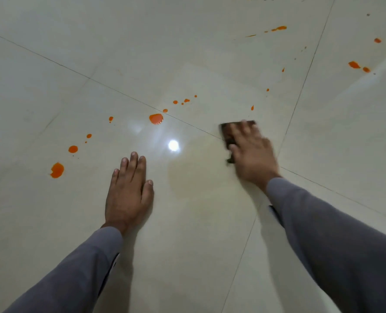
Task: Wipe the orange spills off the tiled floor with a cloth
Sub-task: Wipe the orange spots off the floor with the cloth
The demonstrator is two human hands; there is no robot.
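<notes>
My right hand [253, 154] presses a dark brown cloth [227, 134] flat on the cream tiled floor [198, 222], fingers spread over it; the hand is motion-blurred. My left hand [128, 190] lies flat on the floor, fingers straight, holding nothing. Orange spills dot the tiles: a large blob [156, 118] ahead of the left hand, a patch [57, 170] at the left, a round drop [73, 149] above it, small drops [185, 100] in a line. A faint yellowish smear [198, 175] lies between my hands.
More orange spots sit far right [354, 64] and at the back [280, 28]. Dark grout lines cross the floor. A bright light reflection [173, 145] shines between the hands. Grey sleeves cover both forearms.
</notes>
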